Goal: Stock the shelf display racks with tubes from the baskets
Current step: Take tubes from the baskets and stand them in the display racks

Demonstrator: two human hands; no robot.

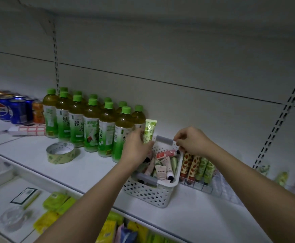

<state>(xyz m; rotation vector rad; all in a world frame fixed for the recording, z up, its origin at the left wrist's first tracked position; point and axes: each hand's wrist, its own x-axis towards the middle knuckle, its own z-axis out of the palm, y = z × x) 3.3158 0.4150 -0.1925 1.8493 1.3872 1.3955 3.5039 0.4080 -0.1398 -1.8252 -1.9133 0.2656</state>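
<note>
White shelf (94,165) holds a perforated basket (148,192) of tubes, wire rack (198,185) just right of it. Left hand (136,148) grips a green tube (149,131) upright over the basket's far-left corner. Right hand (192,141), fingers curled, pinches the basket's far-right rim.

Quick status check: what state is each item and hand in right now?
Left hand: holds the green tube upright above the basket.
Right hand: fingers curled at the basket's far rim; grip unclear.
White basket: on shelf, holding tubes.
Wire rack: partly stocked.
Tape roll: lying flat.
</note>
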